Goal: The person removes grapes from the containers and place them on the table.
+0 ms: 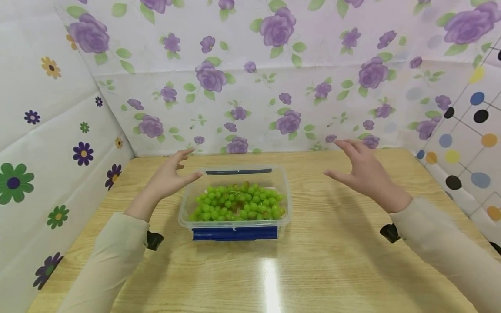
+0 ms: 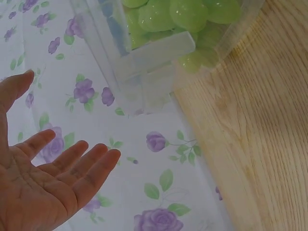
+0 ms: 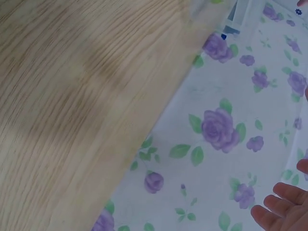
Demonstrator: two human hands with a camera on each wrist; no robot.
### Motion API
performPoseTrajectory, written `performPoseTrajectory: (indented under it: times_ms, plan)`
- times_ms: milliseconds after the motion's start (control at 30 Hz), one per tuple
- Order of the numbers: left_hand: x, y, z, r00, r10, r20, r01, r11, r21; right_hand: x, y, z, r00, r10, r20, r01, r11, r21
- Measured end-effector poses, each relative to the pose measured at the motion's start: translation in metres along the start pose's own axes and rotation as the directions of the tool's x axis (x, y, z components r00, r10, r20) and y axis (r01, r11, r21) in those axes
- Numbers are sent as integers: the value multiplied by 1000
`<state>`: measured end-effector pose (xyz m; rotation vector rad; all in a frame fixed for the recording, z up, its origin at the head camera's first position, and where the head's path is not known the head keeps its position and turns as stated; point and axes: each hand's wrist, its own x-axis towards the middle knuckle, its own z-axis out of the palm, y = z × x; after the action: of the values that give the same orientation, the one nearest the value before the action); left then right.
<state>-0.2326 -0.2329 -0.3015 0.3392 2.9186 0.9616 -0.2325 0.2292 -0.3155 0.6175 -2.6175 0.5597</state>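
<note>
A clear plastic container [image 1: 288, 195] with blue clips stands on the wooden table, its top uncovered. Green grapes [image 1: 250, 202] fill it. To its left, my left hand [image 1: 166, 176] hovers with nothing in it, thumb apart from the fingers and pointing toward the container's rim. My right hand [image 1: 362, 169] is held up well to the right of the container, thumb and fingers spread apart. In the left wrist view the palm [image 2: 43, 192] faces the camera, with the container's corner above the fingers. Only some fingertips [image 3: 276, 207] show in the right wrist view.
The wooden table [image 1: 321, 269] reaches back to a wall sheet [image 1: 250, 108] printed with purple roses. A flower-print sheet [image 1: 47, 152] borders the left side, and a dotted one [image 1: 469, 143] the right. A dark strap piece [image 1: 154, 240] sits under the left cuff.
</note>
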Motion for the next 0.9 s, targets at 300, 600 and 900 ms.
performPoseTrajectory:
  times_ms: [300, 600, 900]
  plan:
    - [-1, 1, 1, 1000, -12, -5, 12, 999, -32, 4, -14, 13, 999, -49, -5, 50, 996, 68]
    - [-2, -1, 6, 999, -32, 6, 33, 997, -69, 5, -28, 23, 997, -75, 21, 73, 994, 82]
    - [-2, -6, 9, 997, -65, 36, 69, 991, -111, 5, -42, 34, 997, -69, 39, 63, 988, 142]
